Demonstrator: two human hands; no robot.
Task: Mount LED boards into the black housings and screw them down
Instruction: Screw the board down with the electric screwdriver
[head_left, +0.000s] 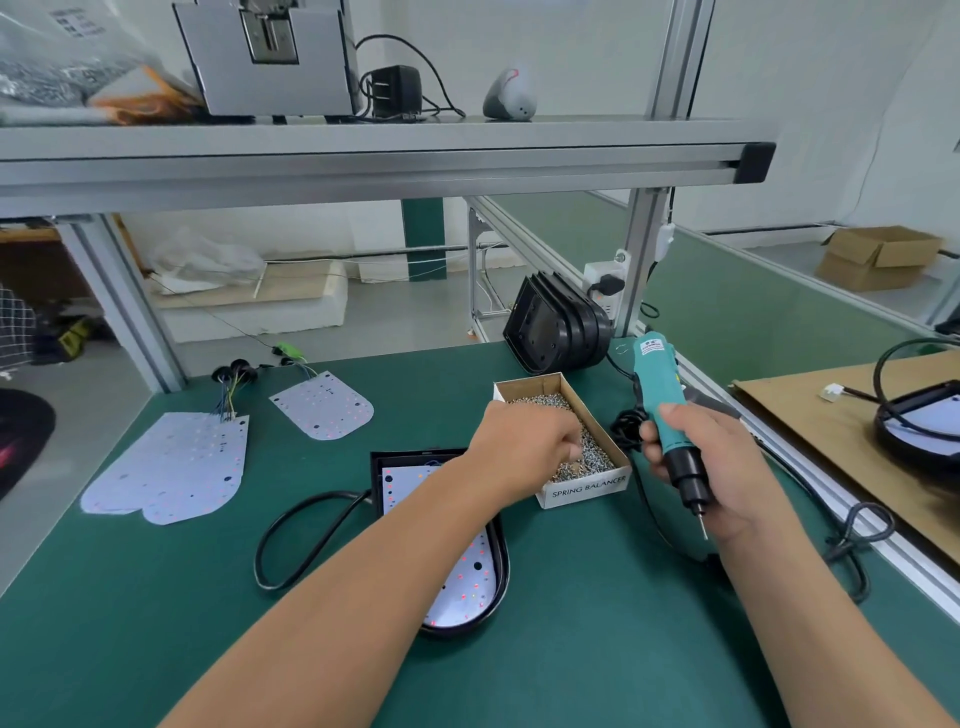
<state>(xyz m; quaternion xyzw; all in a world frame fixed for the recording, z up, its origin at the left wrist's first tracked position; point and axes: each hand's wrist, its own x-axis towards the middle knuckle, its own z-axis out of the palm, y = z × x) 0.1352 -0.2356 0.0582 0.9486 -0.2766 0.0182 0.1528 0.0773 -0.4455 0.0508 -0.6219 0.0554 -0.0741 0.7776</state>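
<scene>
Grey metal box (270, 57), black power adapter (390, 91) on upper shelf (571, 136), open cardboard carton (878, 257) on floor at right

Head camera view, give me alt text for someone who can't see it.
A person's left hand reaches into a cardboard box of screws while the right hand grips a teal electric screwdriver. Beneath the left forearm, a black housing holding a white LED board lies on the green bench.

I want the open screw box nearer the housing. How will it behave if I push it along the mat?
The box is well filled with small metal screws, so probably heavy for its size and likelier to slide than tip. Its cardboard walls may flex. With no lid, a jerk could spill screws.
</scene>
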